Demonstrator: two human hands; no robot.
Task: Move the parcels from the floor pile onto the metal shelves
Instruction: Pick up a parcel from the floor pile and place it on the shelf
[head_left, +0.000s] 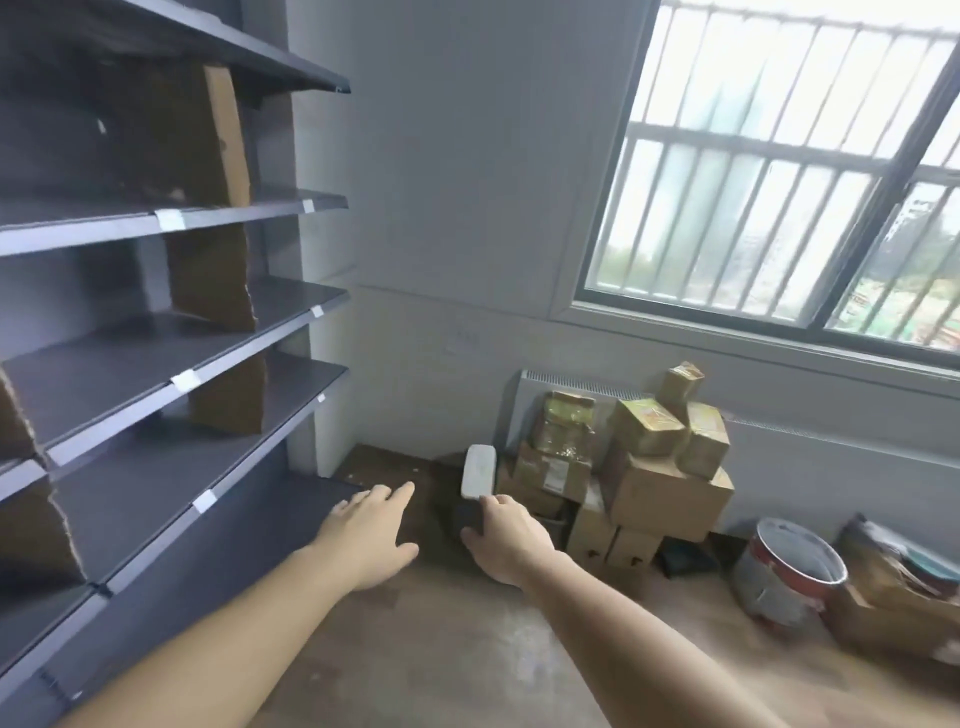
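Note:
A pile of cardboard parcels (644, 467) is stacked on the floor against the wall under the window, several wrapped in yellow tape. The grey metal shelves (156, 374) fill the left side, with brown cardboard dividers standing on them. My right hand (506, 538) grips a handheld device with a white head and dark handle (477, 475), held upright just left of the pile. My left hand (374, 525) reaches forward with straight fingers, empty, above the front of the lowest shelf.
A paint bucket (789, 571) lies tilted on the floor right of the pile, beside a brown box of clutter (898, 587). A barred window (779, 171) sits above a low radiator. Wooden floor lies between the shelves and the pile.

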